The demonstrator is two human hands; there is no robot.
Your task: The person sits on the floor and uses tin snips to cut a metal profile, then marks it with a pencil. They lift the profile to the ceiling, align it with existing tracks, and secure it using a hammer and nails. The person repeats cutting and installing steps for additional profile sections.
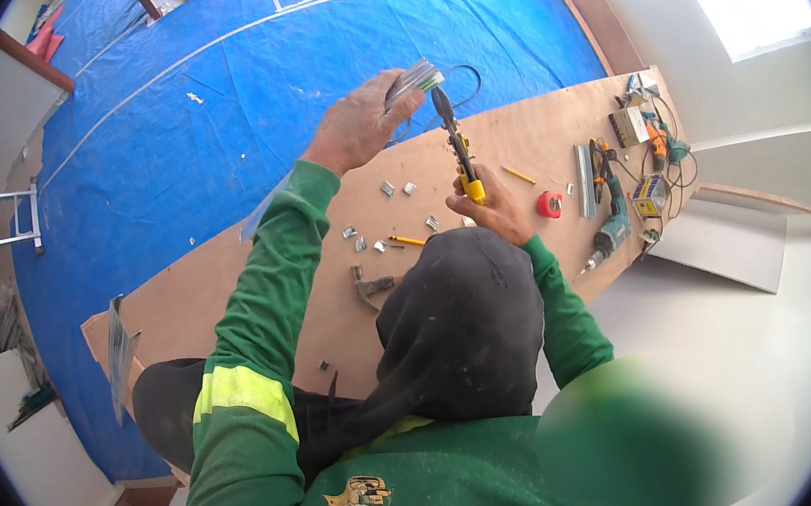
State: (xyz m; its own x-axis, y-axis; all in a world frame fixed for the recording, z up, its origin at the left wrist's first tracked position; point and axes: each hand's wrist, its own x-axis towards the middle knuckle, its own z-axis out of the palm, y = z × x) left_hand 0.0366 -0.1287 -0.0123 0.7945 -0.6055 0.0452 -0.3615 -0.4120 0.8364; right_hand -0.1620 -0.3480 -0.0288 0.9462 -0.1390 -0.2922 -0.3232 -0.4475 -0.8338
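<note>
Left head fisheye on me, pitched down: my green shirt (429, 478) close at 6 o'clock, plywood worktop (531, 131) mid-frame, near; blue tarp (241, 102) farther, toward 11; window (745, 5) at 2.

Two hands (357, 125) (500, 211), two pencils (519, 175) (407, 241), one hammer (366, 286)
</note>
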